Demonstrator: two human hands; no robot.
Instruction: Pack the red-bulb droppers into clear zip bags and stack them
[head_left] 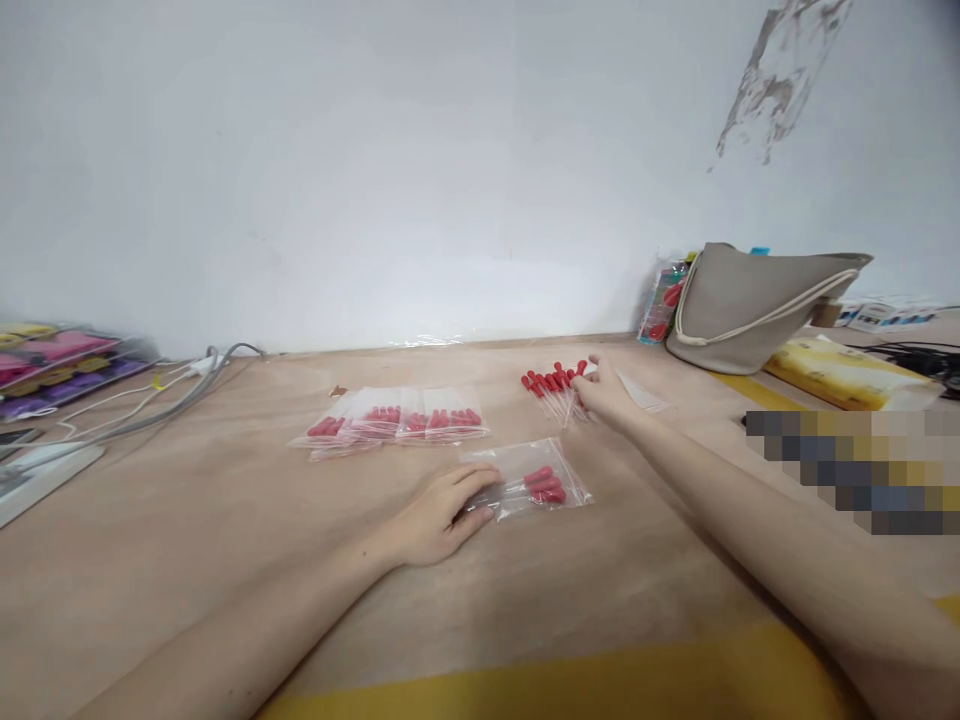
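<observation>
My left hand lies on the wooden table, its fingers closed on the left edge of a clear plastic bag that holds red-capped droppers. My right hand reaches further back and pinches at a loose pile of red-capped droppers. To the left lies a row of filled clear bags, each with red droppers inside.
A grey fabric bag stands at the back right by the wall, with a small colourful packet beside it and a yellow package in front. Grey and white cables and stacked colourful trays lie at the left.
</observation>
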